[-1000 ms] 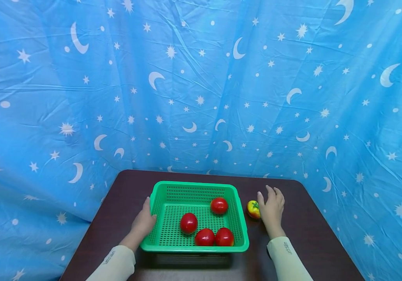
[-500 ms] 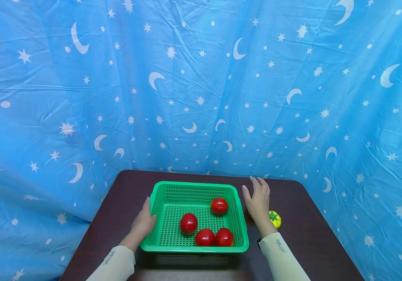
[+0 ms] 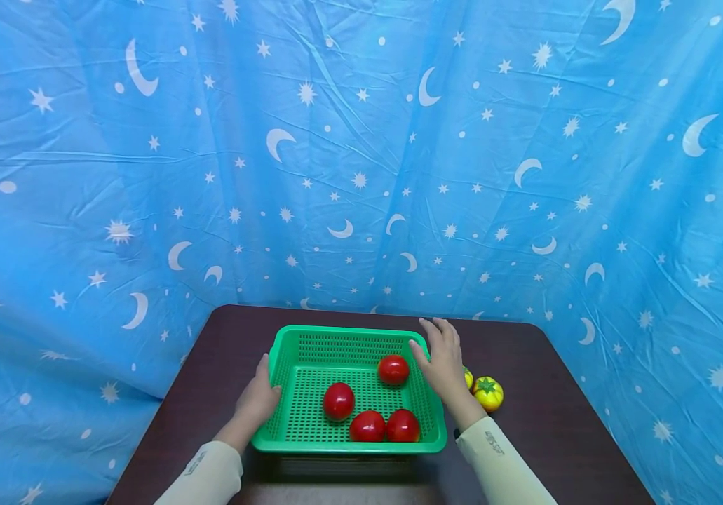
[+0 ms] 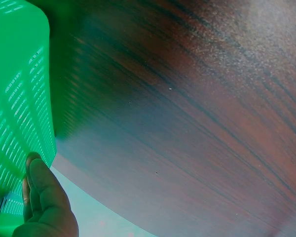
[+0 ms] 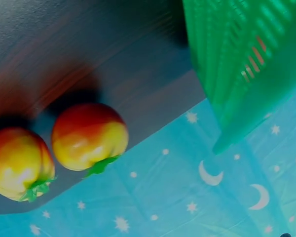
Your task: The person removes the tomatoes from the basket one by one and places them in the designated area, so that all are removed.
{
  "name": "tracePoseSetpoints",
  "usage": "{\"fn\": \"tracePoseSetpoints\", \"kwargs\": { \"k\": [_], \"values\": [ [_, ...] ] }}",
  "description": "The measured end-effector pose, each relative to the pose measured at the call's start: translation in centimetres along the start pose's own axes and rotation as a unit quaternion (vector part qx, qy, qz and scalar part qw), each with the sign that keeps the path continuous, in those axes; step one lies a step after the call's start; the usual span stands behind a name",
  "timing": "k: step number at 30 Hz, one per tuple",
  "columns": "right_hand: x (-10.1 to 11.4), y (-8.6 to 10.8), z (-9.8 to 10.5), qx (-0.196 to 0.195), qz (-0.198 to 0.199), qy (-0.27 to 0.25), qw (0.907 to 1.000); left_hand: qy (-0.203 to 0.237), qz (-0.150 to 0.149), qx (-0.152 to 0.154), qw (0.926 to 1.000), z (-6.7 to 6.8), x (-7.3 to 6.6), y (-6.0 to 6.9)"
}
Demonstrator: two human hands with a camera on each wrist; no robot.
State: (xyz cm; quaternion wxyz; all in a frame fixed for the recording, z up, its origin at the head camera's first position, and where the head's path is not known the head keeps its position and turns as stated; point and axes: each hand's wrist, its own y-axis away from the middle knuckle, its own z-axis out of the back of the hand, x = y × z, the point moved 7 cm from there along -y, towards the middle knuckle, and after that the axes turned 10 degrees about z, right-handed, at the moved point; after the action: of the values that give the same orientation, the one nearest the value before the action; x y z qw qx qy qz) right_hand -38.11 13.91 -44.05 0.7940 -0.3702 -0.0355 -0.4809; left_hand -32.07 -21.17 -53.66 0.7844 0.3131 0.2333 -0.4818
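In the head view, a green plastic basket [image 3: 336, 447] with perforated walls sits on the table. Several glossy red tomatoes lie in it, including one tomato [image 3: 339, 401] near the middle. My left hand [image 3: 259, 398] holds the basket's left side, thumb at the rim; in the left wrist view its fingers [image 4: 45, 190] lie along the outer wall. My right hand [image 3: 442, 361] is over the basket's right rim, fingers spread, with nothing seen in it. Two red-and-yellow tomatoes stand outside, right of the basket: a nearer tomato [image 3: 488, 394] and another tomato [image 5: 90, 137], mostly hidden by my right hand in the head view.
The dark wooden table [image 3: 550, 421] extends on both sides of the basket. Behind it hangs a blue curtain [image 3: 361, 175] with white moons and stars, close to the table's back edge.
My right hand has moved left, from beside the two outside tomatoes to over the basket's right rim, uncovering the nearer one. My left hand, the basket and its tomatoes have stayed in place.
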Motion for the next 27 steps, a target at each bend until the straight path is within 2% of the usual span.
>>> {"fn": "tracePoseSetpoints", "kwargs": {
  "k": [11, 22, 27],
  "values": [
    [3.2, -0.4, -1.6, 0.038, 0.044, -0.006, 0.9983, -0.001, -0.005, 0.004, 1.0000, 0.2, -0.2, 0.1],
    [4.8, -0.8, -2.3, 0.084, 0.047, -0.011, 0.9953, -0.005, -0.009, 0.001, 0.9999, 0.2, -0.2, 0.1],
    [5.9, -1.2, -2.8, 0.096, 0.067, -0.008, 0.9930, -0.001, -0.008, 0.006, 1.0000, 0.2, -0.2, 0.1]
  ]
}}
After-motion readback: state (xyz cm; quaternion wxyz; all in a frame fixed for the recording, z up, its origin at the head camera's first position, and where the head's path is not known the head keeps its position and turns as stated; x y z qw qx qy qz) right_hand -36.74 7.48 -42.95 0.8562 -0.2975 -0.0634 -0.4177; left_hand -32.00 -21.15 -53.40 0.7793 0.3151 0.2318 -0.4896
